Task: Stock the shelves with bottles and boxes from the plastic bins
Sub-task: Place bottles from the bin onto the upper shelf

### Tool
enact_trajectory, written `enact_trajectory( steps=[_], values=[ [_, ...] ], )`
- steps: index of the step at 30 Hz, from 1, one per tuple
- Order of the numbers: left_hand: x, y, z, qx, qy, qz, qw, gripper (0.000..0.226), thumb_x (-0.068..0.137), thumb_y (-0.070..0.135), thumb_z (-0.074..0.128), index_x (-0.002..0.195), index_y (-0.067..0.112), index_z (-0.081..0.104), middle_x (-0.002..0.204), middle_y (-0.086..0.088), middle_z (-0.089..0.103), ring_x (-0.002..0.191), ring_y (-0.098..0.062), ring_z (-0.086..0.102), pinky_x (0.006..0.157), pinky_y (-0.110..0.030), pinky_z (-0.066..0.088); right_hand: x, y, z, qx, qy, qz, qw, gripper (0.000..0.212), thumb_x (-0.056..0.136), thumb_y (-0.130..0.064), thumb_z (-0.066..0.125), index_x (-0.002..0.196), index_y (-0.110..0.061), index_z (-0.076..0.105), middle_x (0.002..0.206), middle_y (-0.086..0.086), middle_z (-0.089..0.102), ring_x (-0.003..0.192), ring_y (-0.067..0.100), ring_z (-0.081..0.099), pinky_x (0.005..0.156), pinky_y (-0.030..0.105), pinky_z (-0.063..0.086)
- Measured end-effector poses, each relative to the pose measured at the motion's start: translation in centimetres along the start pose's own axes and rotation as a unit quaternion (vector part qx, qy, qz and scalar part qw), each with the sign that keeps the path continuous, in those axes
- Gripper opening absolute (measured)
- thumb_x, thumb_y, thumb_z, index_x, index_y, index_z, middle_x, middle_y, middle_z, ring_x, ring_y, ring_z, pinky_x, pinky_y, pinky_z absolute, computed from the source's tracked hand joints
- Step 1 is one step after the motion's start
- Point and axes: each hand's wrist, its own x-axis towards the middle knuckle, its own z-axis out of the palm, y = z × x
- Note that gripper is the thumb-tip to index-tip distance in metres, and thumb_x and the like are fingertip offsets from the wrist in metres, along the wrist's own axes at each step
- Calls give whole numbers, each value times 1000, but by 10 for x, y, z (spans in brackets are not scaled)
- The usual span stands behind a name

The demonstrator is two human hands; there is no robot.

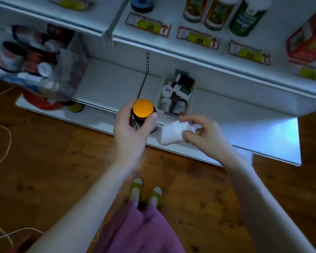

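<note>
Landmark: small white bin [162, 83] on the lower shelf [108, 84], part full of bottles.
Left hand [130, 130]: grip clenched round the dark bottle [144, 117] just below its orange cap [143, 107], upright, just left of the bin's near end.
Right hand [204, 132]: fingertips pinching the white bottle [170, 133] at its cap end, tilted on its side, in front of the bin.
Handling, dark bottle: likely rigid, smooth, moderately heavy (glass or plastic, cannot tell); hold the body, not the cap.
Handling, white bottle: probably light, stiff plastic; a fuller wrap would be safer than a pinch.
Destination: upper shelf [226, 57], beyond the bin.
</note>
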Motion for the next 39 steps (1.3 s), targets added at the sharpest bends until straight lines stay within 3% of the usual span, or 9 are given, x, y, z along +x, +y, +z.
enact_trajectory(
  steps=[6, 9, 13, 19, 23, 26, 32, 35, 39],
  values=[
    [-1, 50, -21, -50, 13, 26, 998, 24, 80, 10, 70, 94, 26, 58, 88, 15, 57, 79, 11, 53, 72, -4, 40, -16, -44, -32, -83, 10, -63, 995, 27, 80, -21, 65, 99, -34, 52, 104, -8, 51, 68, 14, 53, 61, 20, 38],
    [2, 63, -34, -56, 29, 40, 997, 27, 80, 12, 69, 106, 8, 61, 88, 9, 59, 77, 8, 54, 71, -5, 41, -18, -64, -42, -92, 0, -73, 993, 39, 79, -14, 65, 115, -26, 53, 107, -7, 49, 84, 16, 54, 72, 22, 39],
    [6, 78, -51, -57, 54, 64, 995, 31, 80, 13, 70, 108, 3, 60, 90, 7, 60, 82, 1, 55, 72, -7, 43, -16, -90, -55, -119, -3, -80, 990, 49, 78, -14, 66, 124, -21, 51, 109, -3, 53, 92, 20, 59, 78, 29, 47],
    [15, 98, -81, -69, 93, 84, 990, 22, 81, 14, 70, 100, 15, 61, 87, 13, 59, 79, 7, 54, 73, -7, 43, -9, -133, -58, -85, 41, -83, 992, 20, 79, -31, 65, 93, -16, 63, 77, 9, 68, 66, 24, 66, 72, 43, 55],
    [29, 107, -103, -81, 93, 93, 988, 19, 81, 15, 69, 96, 22, 59, 88, 14, 59, 81, 7, 55, 73, -6, 44, -1, -160, -50, -65, 64, -76, 993, 31, 83, -36, 62, 88, -5, 63, 71, 12, 68, 56, 22, 66, 61, 43, 54],
    [44, 110, -122, -78, 87, 98, 988, 21, 80, 17, 71, 99, 16, 63, 93, 7, 63, 89, -5, 58, 79, -16, 47, 8, -176, -41, -66, 82, -71, 992, 38, 83, -38, 62, 85, -1, 63, 69, 12, 68, 58, 24, 67, 62, 42, 54],
    [80, 113, -160, -88, 56, 116, 988, 41, 70, 33, 67, 104, 9, 64, 98, 0, 65, 93, -11, 60, 80, -23, 49, 29, -206, -12, -65, 99, -88, 989, 10, 89, -32, 56, 91, -24, 60, 65, 1, 61, 46, 15, 60, 48, 30, 50],
    [98, 111, -178, -93, 43, 119, 988, 35, 73, 27, 74, 103, 10, 65, 94, 4, 66, 87, -3, 60, 78, -18, 48, 42, -222, 4, -57, 122, -89, 987, 2, 87, -31, 58, 87, -28, 59, 76, 6, 66, 60, 21, 66, 61, 37, 56],
    [118, 105, -199, -95, 36, 116, 988, 25, 78, 17, 72, 101, 13, 64, 96, 3, 66, 88, -6, 60, 79, -19, 49, 56, -237, 25, -57, 130, -77, 987, 17, 82, -31, 63, 98, -25, 62, 92, 7, 68, 71, 24, 68, 73, 46, 56]
  ],
)
